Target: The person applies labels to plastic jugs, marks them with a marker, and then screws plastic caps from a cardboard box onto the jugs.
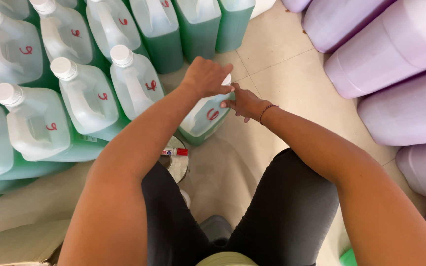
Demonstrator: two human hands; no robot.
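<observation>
**Both hands on one green jug**

My left hand (pixel 207 76) sits on top of the jug (pixel 204 118), palm down, fingers curled over the white cap (pixel 227 80), which only peeks out at the fingertips. Grip is closed on the cap. My right hand (pixel 245 102) comes in from the other side w/ fingers flat against the jug's upper shoulder, bracing it rather than wrapping it; beaded bracelet (pixel 268 110) on that wrist. Both forearms reach fwd from my lap and meet at the jug.

The jug is translucent plastic w/ green liquid inside and a red scribbled mark on the face toward me. It stands on the tile floor (pixel 282 64) just in front of my knees, long axis about upright, cap end up, leaning a bit away from me.

Left of it, rows of same-type jugs (pixel 87 96) w/ white caps and red marks stand close together, nearest one just beside mine. Under my left forearm, a round metal tin (pixel 179 165) w/ a red-capped marker (pixel 174 151) lying across it. On the right, big purple containers (pixel 395 49) lie stacked on their sides, well apart from my jug.
</observation>
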